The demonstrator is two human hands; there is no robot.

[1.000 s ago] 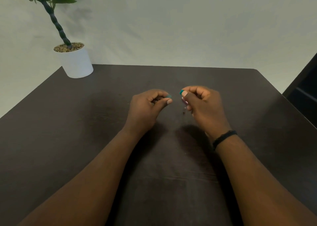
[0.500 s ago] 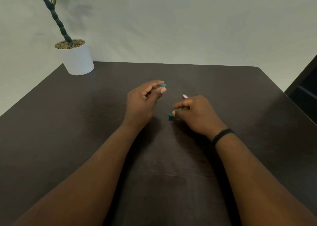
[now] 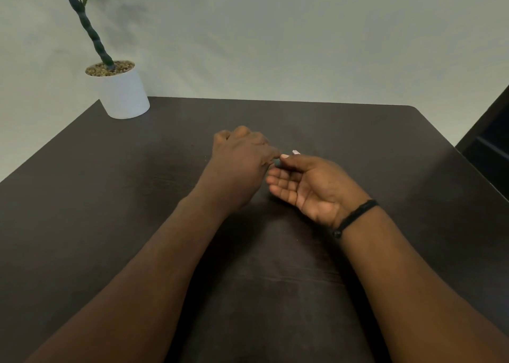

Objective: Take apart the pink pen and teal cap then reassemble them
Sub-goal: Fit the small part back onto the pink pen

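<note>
My hands meet above the middle of the dark table (image 3: 358,131). My right hand (image 3: 311,186) is turned palm up, its thumb and forefinger pinching the pink pen (image 3: 296,152); only the pen's pale pink end shows, just past the thumb. My left hand (image 3: 239,164) lies back up with curled fingers, their tips touching my right thumb. A sliver of the teal cap (image 3: 277,164) shows where the fingertips meet, held by my left fingers. The rest of the pen and cap is hidden by the hands.
A white pot (image 3: 124,95) with a small green plant stands at the table's far left corner. A dark piece of furniture (image 3: 490,147) sits beyond the right edge. A black band circles my right wrist.
My right hand has rolled palm up and risen from the table. My left hand has turned over and moved right, so its fingertips now meet the right thumb.
</note>
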